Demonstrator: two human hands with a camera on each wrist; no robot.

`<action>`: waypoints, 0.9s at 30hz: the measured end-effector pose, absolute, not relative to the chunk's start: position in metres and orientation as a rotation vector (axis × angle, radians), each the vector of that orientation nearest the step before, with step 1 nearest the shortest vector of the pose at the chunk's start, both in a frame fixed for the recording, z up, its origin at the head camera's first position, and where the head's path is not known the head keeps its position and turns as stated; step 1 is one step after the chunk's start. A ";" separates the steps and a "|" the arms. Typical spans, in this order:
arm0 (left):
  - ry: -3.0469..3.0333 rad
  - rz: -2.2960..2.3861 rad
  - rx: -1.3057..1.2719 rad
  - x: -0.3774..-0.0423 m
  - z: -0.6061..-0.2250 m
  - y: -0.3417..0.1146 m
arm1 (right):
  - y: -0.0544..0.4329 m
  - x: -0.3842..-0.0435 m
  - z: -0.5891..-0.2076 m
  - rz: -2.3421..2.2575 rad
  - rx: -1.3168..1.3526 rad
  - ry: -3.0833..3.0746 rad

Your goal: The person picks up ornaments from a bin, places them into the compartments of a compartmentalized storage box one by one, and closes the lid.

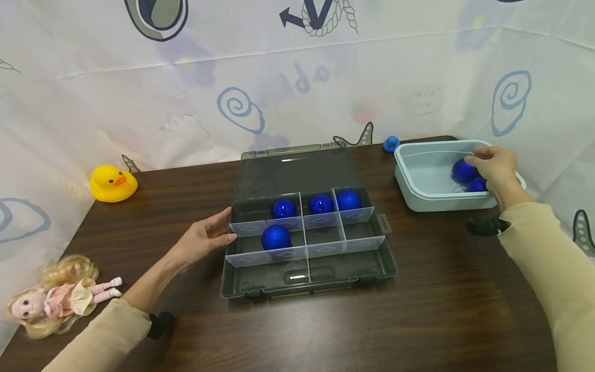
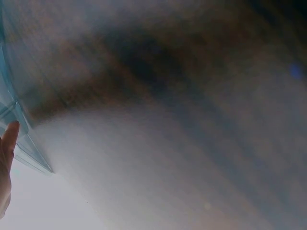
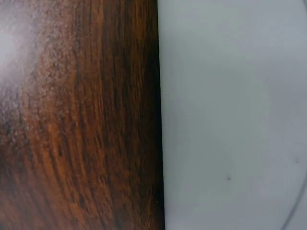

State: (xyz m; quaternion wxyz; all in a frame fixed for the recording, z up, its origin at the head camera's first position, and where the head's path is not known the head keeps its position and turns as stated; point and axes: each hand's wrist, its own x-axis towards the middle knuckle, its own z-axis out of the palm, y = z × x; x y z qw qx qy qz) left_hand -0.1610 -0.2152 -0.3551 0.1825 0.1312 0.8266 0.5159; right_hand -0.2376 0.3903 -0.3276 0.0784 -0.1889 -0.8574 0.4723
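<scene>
A dark translucent compartment box (image 1: 309,258) lies on the table with its lid (image 1: 297,173) folded back. Blue Christmas balls sit in it: a glossy ball (image 1: 284,208), another glossy ball (image 1: 321,204) and a glittery ball (image 1: 348,200) in the back row, and one glittery ball (image 1: 276,237) in the middle row. My left hand (image 1: 202,240) touches the box's left side with fairly straight fingers. My right hand (image 1: 496,166) reaches over a pale green bin (image 1: 418,202), thumb and fingers curled at a blue Christmas ball (image 1: 462,172). A second blue ball (image 1: 476,185) lies beside it, partly hidden.
A yellow rubber duck (image 1: 113,184) stands at the back left. Near the left edge lies a blond doll (image 1: 65,299). A small blue duck (image 1: 391,144) is behind the bin's left corner. Patterned white cloth (image 1: 297,67) hangs behind the table (image 1: 441,289).
</scene>
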 end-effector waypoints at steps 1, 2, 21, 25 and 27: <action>2.333 1.456 0.370 -0.161 -0.355 -0.215 | 0.390 -0.238 -0.328 1.402 -0.558 -2.578; 2.333 1.456 0.369 -0.161 -0.355 -0.215 | 0.391 -0.239 -0.328 1.389 -0.551 -2.591; 2.329 1.459 0.364 -0.161 -0.355 -0.215 | 0.386 -0.248 -0.330 1.122 -0.267 -2.973; 2.330 1.458 0.364 -0.160 -0.355 -0.216 | 0.386 -0.251 -0.329 1.081 -0.201 -3.042; 2.329 1.456 0.366 -0.160 -0.356 -0.216 | 0.386 -0.253 -0.329 1.071 -0.176 -3.071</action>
